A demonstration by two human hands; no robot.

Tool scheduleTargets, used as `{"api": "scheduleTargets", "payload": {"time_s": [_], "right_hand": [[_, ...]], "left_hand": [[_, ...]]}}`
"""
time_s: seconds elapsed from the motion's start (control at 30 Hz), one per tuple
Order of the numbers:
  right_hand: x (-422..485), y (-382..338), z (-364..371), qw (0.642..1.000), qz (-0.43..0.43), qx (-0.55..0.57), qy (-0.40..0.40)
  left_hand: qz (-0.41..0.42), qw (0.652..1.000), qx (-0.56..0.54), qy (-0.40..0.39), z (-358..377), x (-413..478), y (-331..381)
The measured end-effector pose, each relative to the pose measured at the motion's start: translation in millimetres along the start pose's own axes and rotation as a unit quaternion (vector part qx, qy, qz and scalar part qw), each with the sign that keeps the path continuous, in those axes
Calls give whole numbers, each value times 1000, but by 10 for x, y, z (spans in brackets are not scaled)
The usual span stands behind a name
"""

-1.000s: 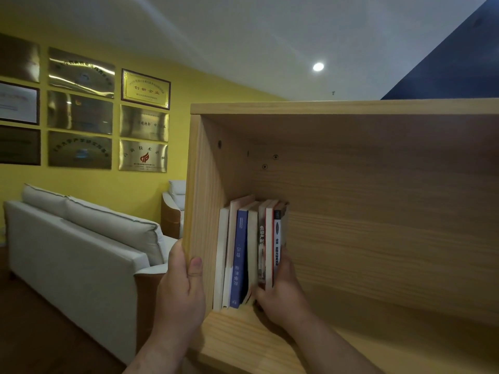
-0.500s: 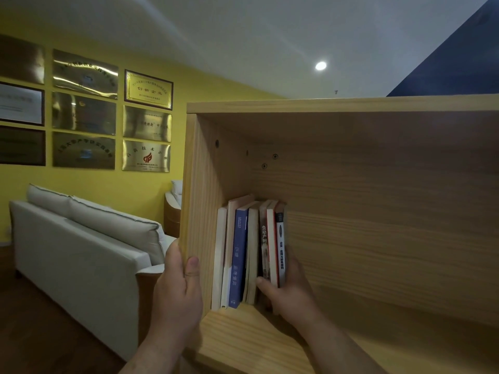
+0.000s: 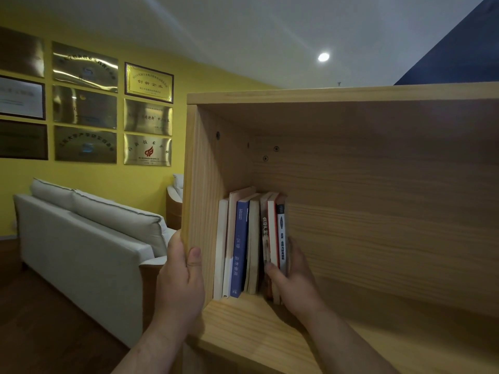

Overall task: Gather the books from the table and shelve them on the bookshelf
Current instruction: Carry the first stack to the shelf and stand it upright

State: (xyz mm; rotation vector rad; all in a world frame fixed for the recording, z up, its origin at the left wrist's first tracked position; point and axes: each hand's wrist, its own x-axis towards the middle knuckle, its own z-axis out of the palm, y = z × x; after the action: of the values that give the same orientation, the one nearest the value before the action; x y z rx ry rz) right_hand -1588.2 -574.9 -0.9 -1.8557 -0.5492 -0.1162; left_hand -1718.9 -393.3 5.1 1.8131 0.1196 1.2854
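A pale wooden bookshelf fills the right of the head view. Several books stand upright against its left inner wall, among them a blue-spined one and a white-and-black-spined one at the right end. My right hand is closed around the lower part of the rightmost books, thumb on their spines and fingers behind them. My left hand grips the front edge of the shelf's left side panel, thumb on the inside face.
A white sofa stands to the left against a yellow wall hung with several framed plaques. A second white chair shows behind the shelf's side. Dark wooden floor lies at the lower left. The shelf board to the right of the books is bare.
The rightmost books have been pushed upright and closer to the row. My right hand has shifted slightly right along them. My left hand stays on the side panel.
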Motion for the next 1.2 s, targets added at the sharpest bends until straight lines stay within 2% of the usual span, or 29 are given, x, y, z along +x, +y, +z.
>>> {"api": "scheduleTargets", "payload": {"time_s": [0.2,0.33,0.53,0.67,0.8,0.9,1.03,1.2], "right_hand": [[-186,-85,-17,999,49,15,16],[-433,-131,-62,994,35,-100,-7],[-981,-161,-283,968,13,-239,-79],[-1494,-135,-426,935,-49,-338,-94],[-2235,76,-396,900,-131,-406,-93],[-2782,337,-279,904,-84,-375,-185],[-3346,735,-106,877,-2,-360,-318],[-3743,1136,169,846,66,-350,-396]], "left_hand": [[-28,999,22,-30,-71,-2,51],[-95,991,65,-71,-147,-170,11],[-227,956,55,-180,-514,-734,-41],[-279,934,72,-213,-801,-1146,24],[-272,896,118,-330,-1046,-1686,144],[-252,875,131,-392,-1224,-2126,278],[-259,848,167,-432,-1489,-2685,326],[-297,805,238,-455,-1809,-3226,-56]]}}
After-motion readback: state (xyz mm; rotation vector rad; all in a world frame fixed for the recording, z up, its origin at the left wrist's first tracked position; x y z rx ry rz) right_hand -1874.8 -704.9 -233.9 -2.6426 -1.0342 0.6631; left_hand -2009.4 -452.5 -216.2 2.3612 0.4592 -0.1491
